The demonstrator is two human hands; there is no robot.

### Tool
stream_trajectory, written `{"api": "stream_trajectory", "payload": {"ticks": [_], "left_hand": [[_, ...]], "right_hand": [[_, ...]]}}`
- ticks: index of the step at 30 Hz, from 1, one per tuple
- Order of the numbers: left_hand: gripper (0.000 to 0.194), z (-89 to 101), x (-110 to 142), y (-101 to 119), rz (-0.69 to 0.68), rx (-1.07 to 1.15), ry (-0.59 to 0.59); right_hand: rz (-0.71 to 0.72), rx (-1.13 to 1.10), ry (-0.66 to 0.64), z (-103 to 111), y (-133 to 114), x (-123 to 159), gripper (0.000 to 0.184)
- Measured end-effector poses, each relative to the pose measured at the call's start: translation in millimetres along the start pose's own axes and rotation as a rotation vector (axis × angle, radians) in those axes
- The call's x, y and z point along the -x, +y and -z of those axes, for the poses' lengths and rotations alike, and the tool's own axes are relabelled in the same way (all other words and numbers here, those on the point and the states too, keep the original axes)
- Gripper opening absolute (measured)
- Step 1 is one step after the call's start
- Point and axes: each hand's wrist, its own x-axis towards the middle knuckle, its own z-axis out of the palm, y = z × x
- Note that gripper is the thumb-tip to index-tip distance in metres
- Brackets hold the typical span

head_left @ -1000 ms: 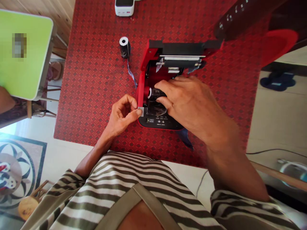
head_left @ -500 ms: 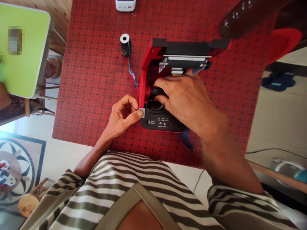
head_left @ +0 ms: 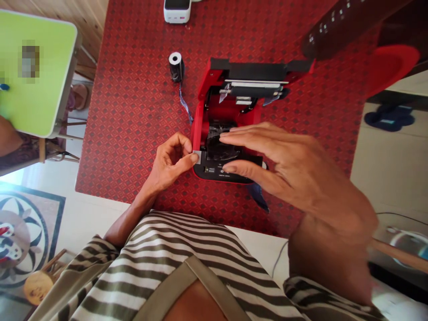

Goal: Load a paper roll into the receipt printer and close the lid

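A red and black label printer stands on the table with its lid raised. Inside its bay lies a roll in shiny black wrapping. At the printer's front left corner, my left hand is closed on the edge, its thumb against a small light grey square and its fingers curled. My right hand hovers over the bay and front panel, fingers stretched and thumb apart, holding nothing. It hides the printer's right side.
Left of the printer stands another black-wrapped paper roll with a crumpled strip trailing from it. A white device sits at the back of the red patterned table. A dark strip lies by the printer's front. A green table is at the left.
My right hand has let go of the black-wrapped roll, leaving it in the bay, and has moved back to the right with fingers straightened. My left hand stays at the printer's corner.
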Motion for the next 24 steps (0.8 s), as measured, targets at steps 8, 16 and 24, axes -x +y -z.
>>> {"api": "stream_trajectory", "payload": {"ticks": [8,16,24], "left_hand": [[0.071,1.8,6,9,0.029,-0.069,0.011],[0.058,24.0,-34,39,-0.403,-0.395,0.205],[0.061,5.1,-81,68,-0.495,-0.516,-0.044]], "right_hand": [[0.033,0.056,0.182,-27,0,3,0.028],[0.072,0.193,0.354,-33,-16,13,0.029],[0.051,0.201,0.347,-40,-26,34,0.044]]}}
